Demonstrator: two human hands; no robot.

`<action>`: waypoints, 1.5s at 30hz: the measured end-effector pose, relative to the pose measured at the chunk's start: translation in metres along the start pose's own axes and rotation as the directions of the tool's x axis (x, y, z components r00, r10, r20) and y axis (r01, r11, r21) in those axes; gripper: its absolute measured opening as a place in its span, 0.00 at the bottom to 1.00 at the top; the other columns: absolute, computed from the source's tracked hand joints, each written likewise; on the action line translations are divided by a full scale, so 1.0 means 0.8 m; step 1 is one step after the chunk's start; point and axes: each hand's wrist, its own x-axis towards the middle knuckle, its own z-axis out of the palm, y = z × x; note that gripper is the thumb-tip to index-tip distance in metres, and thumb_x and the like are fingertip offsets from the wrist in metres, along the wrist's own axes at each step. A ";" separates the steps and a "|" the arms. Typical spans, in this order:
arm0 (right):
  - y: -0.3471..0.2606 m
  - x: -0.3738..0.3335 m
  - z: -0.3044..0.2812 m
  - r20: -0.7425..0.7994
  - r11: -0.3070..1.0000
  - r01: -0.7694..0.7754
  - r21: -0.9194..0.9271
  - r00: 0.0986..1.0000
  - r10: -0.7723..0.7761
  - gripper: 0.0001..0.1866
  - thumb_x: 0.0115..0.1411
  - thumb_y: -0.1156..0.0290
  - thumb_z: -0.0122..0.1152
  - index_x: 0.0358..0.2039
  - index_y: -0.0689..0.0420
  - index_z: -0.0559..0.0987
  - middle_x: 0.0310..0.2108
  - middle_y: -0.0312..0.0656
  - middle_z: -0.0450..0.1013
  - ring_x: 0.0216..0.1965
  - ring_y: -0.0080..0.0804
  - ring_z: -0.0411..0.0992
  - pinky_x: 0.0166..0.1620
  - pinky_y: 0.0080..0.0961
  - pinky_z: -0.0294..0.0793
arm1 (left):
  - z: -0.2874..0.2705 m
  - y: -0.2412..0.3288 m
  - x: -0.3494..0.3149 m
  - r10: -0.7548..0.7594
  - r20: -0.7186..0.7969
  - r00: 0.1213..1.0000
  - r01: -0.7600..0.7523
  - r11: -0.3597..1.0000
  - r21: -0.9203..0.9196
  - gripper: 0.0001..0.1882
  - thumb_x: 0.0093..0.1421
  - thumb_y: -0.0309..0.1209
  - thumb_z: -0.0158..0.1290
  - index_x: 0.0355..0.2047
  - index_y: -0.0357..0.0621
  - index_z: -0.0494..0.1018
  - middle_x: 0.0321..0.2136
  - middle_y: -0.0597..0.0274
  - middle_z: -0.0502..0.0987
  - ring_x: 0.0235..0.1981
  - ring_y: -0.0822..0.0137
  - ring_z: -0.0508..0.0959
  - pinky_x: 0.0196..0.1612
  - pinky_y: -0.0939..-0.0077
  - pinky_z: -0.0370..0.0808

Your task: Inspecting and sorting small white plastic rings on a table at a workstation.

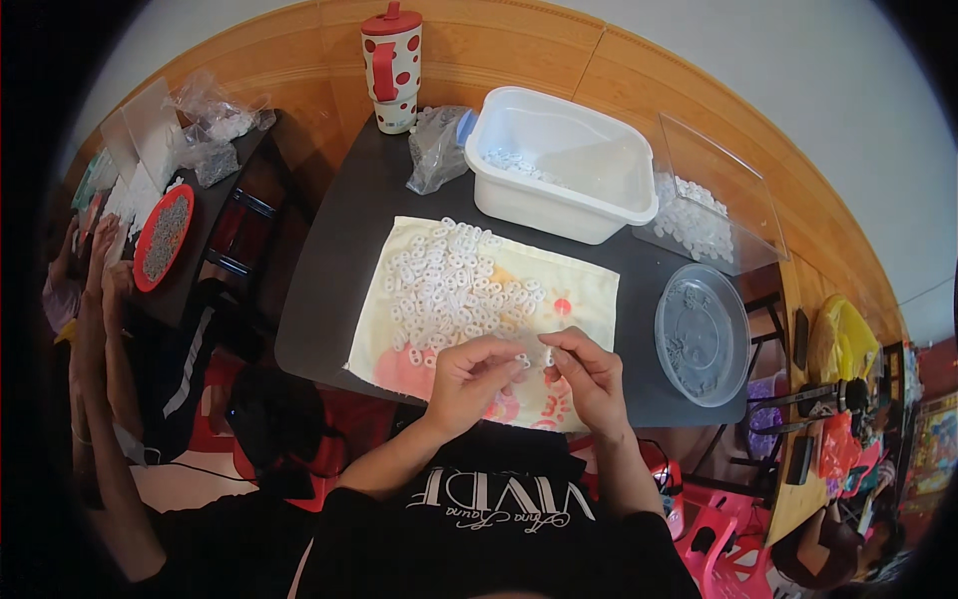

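Over the near edge of a cream printed cloth [591,290], my left hand [464,381] pinches a small white plastic piece [522,360] between thumb and fingertips. Close by on its right, my right hand [596,381] holds another small white piece [548,356] in a pinch. The two pieces are a short gap apart. Beyond my left hand, a pile of small white pieces with holes [444,285] spreads over the cloth; they look like little two-holed links. The cloth lies on a dark table [324,290].
Behind the cloth stand a white tub [559,208], a plastic bag [437,155] and a dotted tumbler [393,70]. At right are a clear box of white pieces [696,225] and a round clear container with small dark bits [702,339]. Left, another person's arms reach near a red tray [146,265].
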 end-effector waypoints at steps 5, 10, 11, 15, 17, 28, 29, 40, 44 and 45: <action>-0.009 -0.005 0.012 -0.096 0.997 -0.034 0.067 0.995 0.041 0.10 0.65 0.82 0.54 0.46 0.66 0.78 0.36 0.35 0.71 0.34 0.16 0.69 0.40 0.17 0.73 | 0.003 0.009 -0.003 0.009 0.019 1.000 -0.010 0.998 0.064 0.11 0.60 0.14 0.55 0.43 0.33 0.79 0.30 0.62 0.79 0.26 0.78 0.76 0.30 0.85 0.72; -0.003 -0.005 0.002 -0.005 0.994 0.106 -0.016 0.994 -0.106 0.09 0.62 0.86 0.55 0.43 0.67 0.78 0.34 0.37 0.71 0.36 0.18 0.69 0.40 0.15 0.68 | -0.001 0.011 -0.005 0.004 0.067 0.998 -0.011 0.995 0.100 0.11 0.60 0.15 0.54 0.43 0.34 0.79 0.33 0.63 0.78 0.28 0.79 0.77 0.30 0.85 0.73; -0.004 -0.004 0.001 -0.003 0.994 0.106 -0.016 0.994 -0.106 0.09 0.62 0.86 0.55 0.43 0.67 0.78 0.34 0.37 0.71 0.36 0.18 0.69 0.40 0.15 0.68 | 0.000 0.012 -0.006 -0.010 0.061 0.998 0.004 0.996 0.091 0.11 0.60 0.15 0.54 0.43 0.34 0.79 0.33 0.63 0.78 0.28 0.79 0.77 0.29 0.85 0.73; -0.010 -0.004 0.002 0.040 0.981 0.159 -0.108 0.987 -0.155 0.10 0.60 0.88 0.54 0.40 0.68 0.79 0.33 0.38 0.71 0.35 0.21 0.67 0.38 0.16 0.65 | -0.001 0.010 -0.007 -0.016 0.064 0.998 0.012 0.998 0.064 0.12 0.59 0.16 0.55 0.43 0.34 0.79 0.32 0.63 0.78 0.28 0.79 0.77 0.29 0.85 0.73; -0.010 -0.003 0.001 0.041 0.979 0.163 -0.120 0.986 -0.159 0.10 0.60 0.89 0.54 0.40 0.68 0.79 0.33 0.39 0.71 0.35 0.22 0.67 0.38 0.17 0.65 | -0.002 0.010 -0.008 -0.028 0.064 0.998 0.024 0.997 0.070 0.12 0.59 0.16 0.55 0.43 0.34 0.79 0.32 0.63 0.78 0.28 0.79 0.77 0.29 0.85 0.73; -0.008 -0.001 0.000 0.050 0.967 0.197 -0.161 0.980 -0.192 0.09 0.60 0.88 0.55 0.39 0.69 0.79 0.34 0.40 0.72 0.35 0.22 0.68 0.38 0.17 0.65 | 0.001 0.013 -0.008 -0.061 0.062 0.996 0.057 0.997 0.058 0.11 0.60 0.17 0.56 0.43 0.34 0.79 0.31 0.63 0.79 0.27 0.79 0.77 0.28 0.85 0.74; -0.008 -0.002 0.000 0.052 0.967 0.197 -0.160 0.980 -0.191 0.09 0.60 0.88 0.55 0.39 0.69 0.79 0.34 0.40 0.72 0.35 0.22 0.68 0.38 0.17 0.65 | 0.001 0.014 -0.008 -0.071 0.065 0.995 0.068 0.997 0.049 0.11 0.60 0.17 0.56 0.43 0.35 0.79 0.31 0.63 0.79 0.27 0.79 0.77 0.28 0.85 0.74; -0.004 0.001 0.004 0.105 0.952 0.220 -0.211 0.974 -0.202 0.08 0.60 0.85 0.58 0.39 0.66 0.79 0.32 0.40 0.74 0.34 0.23 0.70 0.37 0.18 0.68 | -0.002 0.001 -0.010 -0.099 0.048 0.994 0.100 0.995 -0.024 0.11 0.61 0.18 0.55 0.44 0.35 0.79 0.27 0.61 0.80 0.23 0.78 0.77 0.26 0.84 0.74; 0.004 -0.003 0.001 0.092 0.991 0.103 -0.088 0.991 -0.095 0.07 0.60 0.87 0.58 0.39 0.68 0.79 0.34 0.41 0.73 0.37 0.23 0.70 0.41 0.18 0.68 | -0.001 -0.001 -0.009 -0.087 0.034 0.996 0.088 0.996 -0.004 0.11 0.61 0.18 0.55 0.44 0.35 0.79 0.27 0.60 0.81 0.23 0.78 0.77 0.25 0.84 0.74; 0.006 -0.003 0.002 0.093 0.989 0.129 -0.075 0.988 -0.121 0.08 0.60 0.87 0.58 0.40 0.68 0.79 0.35 0.41 0.73 0.38 0.23 0.70 0.41 0.18 0.68 | -0.001 -0.002 -0.009 -0.077 0.028 0.997 0.077 0.997 -0.005 0.11 0.61 0.17 0.55 0.44 0.35 0.79 0.27 0.60 0.81 0.23 0.78 0.77 0.24 0.84 0.74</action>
